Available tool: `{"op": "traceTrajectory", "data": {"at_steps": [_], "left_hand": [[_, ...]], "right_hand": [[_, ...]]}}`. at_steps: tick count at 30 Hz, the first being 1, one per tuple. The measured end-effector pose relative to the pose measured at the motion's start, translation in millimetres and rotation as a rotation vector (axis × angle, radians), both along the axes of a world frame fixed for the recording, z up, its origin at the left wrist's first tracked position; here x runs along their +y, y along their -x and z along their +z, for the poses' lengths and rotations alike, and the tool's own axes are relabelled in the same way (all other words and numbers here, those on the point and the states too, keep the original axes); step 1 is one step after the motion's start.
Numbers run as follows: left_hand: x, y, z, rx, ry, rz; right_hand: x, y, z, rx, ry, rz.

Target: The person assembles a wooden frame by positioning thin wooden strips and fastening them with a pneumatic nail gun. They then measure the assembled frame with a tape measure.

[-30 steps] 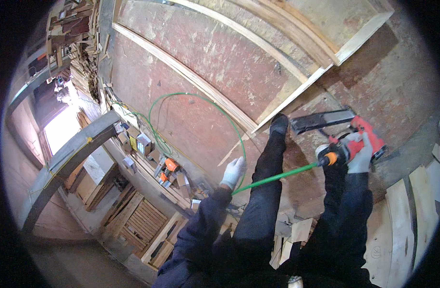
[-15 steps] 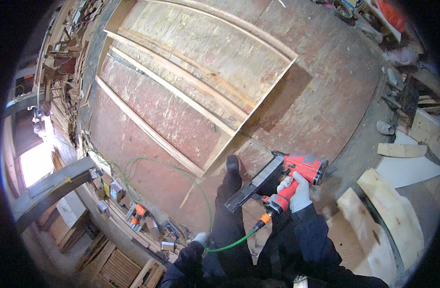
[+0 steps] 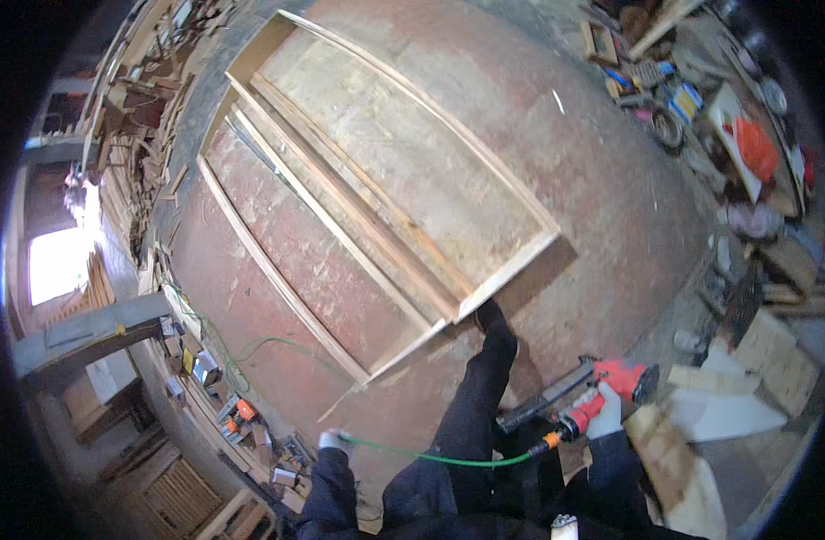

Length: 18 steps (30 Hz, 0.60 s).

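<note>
My right hand (image 3: 608, 412), in a pale glove, is wrapped round the handle of a red nail gun (image 3: 624, 382). Its long dark magazine points down to the left. A green air hose (image 3: 448, 460) runs from the orange fitting at the gun's handle across my legs to my left hand (image 3: 334, 438). That hand, also gloved, is closed on the hose at the lower left. Beyond my legs a large wooden frame (image 3: 421, 92) of thin boards lies on the floor, with several long strips inside it. One of my feet is partly hidden behind the frame's near board.
Curved plywood pieces (image 3: 664, 450) lie at the right. Scrap wood (image 3: 151, 148) is heaped along the left wall. Boxes and an orange tool (image 3: 245, 409) line the lower left, near a beam (image 3: 88, 337). Clutter with an orange bag (image 3: 756, 151) fills the upper right.
The view has shifted, and one leg has stepped to the frame's near board. The nail gun has moved right and down. My left hand has risen leftward, drawing the hose straighter.
</note>
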State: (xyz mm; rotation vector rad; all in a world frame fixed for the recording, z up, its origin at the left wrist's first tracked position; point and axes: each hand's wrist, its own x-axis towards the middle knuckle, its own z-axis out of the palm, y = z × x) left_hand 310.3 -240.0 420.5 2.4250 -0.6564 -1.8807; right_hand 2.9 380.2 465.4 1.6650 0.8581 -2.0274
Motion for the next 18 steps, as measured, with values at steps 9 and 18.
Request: {"op": "traceTrajectory", "data": {"at_steps": [9, 18], "left_hand": [[65, 410, 114, 0.679, -0.009, -0.007], [233, 562, 224, 0.693, 0.062, 0.28]], "right_hand": [[25, 217, 38, 0.077, 0.11, 0.166], [4, 460, -12, 0.108, 0.372, 0.33]]}}
